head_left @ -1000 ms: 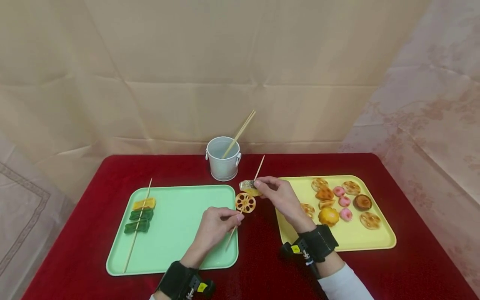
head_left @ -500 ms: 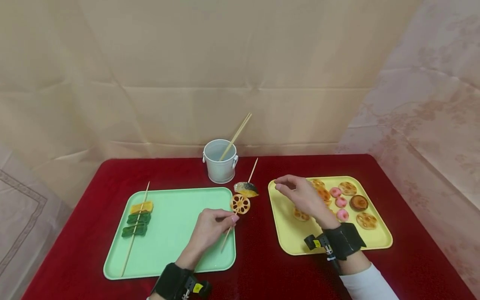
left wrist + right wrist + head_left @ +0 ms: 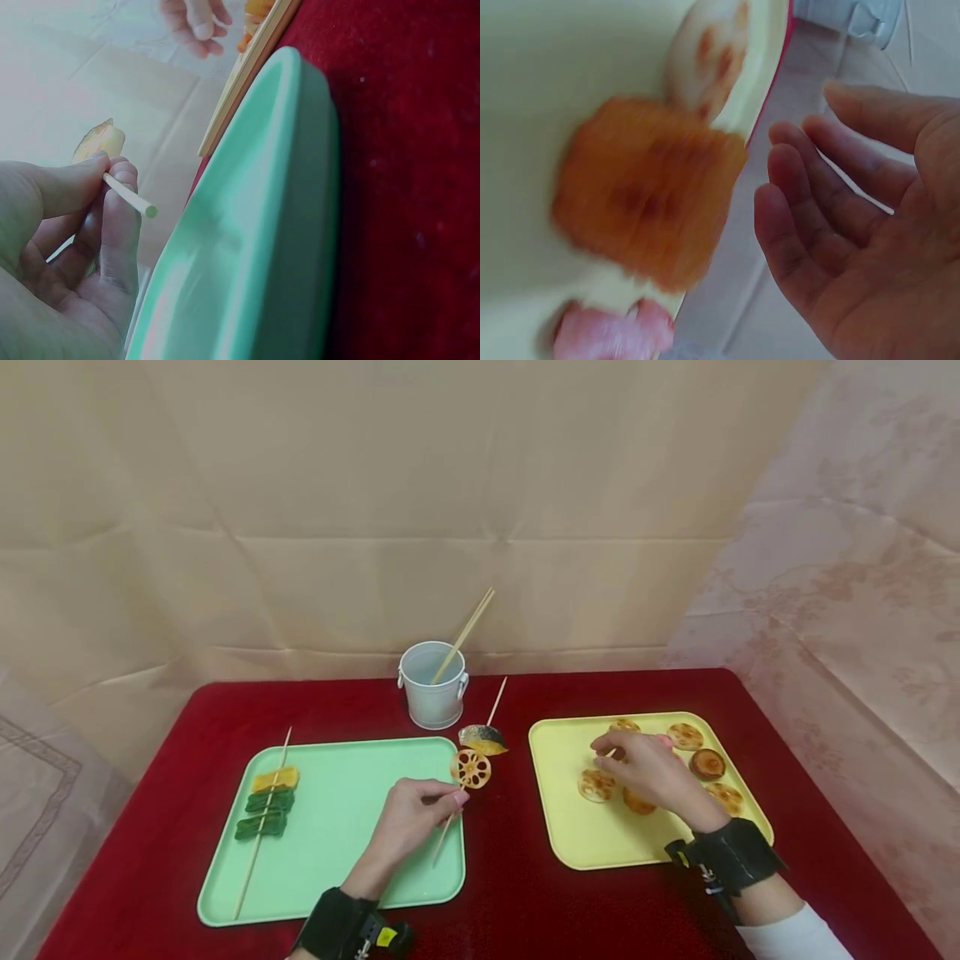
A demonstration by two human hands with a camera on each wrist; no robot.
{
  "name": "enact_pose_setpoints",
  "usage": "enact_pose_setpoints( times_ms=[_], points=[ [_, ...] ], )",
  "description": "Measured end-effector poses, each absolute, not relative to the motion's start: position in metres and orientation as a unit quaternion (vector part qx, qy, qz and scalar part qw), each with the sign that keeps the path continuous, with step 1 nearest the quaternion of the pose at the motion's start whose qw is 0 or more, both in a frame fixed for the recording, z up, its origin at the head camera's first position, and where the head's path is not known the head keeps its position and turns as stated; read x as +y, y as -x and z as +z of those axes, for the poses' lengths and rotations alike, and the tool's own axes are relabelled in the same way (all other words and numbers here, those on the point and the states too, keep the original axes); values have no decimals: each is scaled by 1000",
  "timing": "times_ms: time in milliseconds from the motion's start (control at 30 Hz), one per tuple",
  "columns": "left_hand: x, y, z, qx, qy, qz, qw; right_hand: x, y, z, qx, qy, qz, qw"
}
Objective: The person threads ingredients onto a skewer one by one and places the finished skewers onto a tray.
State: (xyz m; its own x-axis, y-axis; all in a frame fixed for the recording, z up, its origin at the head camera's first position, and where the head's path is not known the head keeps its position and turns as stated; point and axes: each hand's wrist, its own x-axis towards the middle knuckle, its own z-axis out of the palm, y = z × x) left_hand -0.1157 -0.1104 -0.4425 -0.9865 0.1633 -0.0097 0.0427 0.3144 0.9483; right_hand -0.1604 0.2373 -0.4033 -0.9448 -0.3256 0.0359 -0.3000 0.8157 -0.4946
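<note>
My left hand (image 3: 412,822) pinches a thin wooden skewer (image 3: 131,196) near its lower part, above the right edge of the green tray (image 3: 345,868). Threaded on that skewer are a lotus root slice (image 3: 471,769) and, higher up, a piece with dark speckled skin and yellow flesh (image 3: 483,739). My right hand (image 3: 648,770) hovers over the yellow tray (image 3: 566,835), fingers loosely bent and holding nothing. In the right wrist view an orange-brown grilled piece (image 3: 649,195) lies nearest the fingers, with a pink piece (image 3: 615,334) and a browned pale slice (image 3: 709,60) around it.
A finished-looking skewer with green folded pieces (image 3: 266,800) and a yellow piece (image 3: 275,778) lies on the green tray's left. Behind stands a white bucket (image 3: 432,697) holding wooden skewers (image 3: 465,635). A round brown piece (image 3: 707,764) sits on the yellow tray's right side.
My right hand has let go of the speckled-skinned piece on the skewer and moved right, over the yellow tray. My left hand keeps its pinch on the skewer.
</note>
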Motion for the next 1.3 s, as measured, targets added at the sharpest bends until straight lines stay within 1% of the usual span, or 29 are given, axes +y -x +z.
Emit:
enact_pose_setpoints(
  times_ms=[233, 367, 500, 633, 1067, 1300],
  points=[
    [-114, 116, -443, 810, -60, 581, 51, 242, 154, -406, 957, 195, -212, 46],
    [-115, 116, -443, 811, -58, 581, 50, 239, 154, -411, 957, 217, -189, 48],
    [-115, 116, -443, 813, -56, 578, 50, 238, 153, -415, 954, 251, -160, 31],
    [-115, 116, -442, 813, -53, 577, 55, 236, 151, -416, 953, 266, -145, 16],
    [-113, 116, -441, 812, -61, 577, 63, 232, 147, -418, 960, 270, -78, -18],
    [-112, 116, -441, 813, -61, 576, 62, 227, 149, -419, 963, 238, -97, -77]
  ],
)
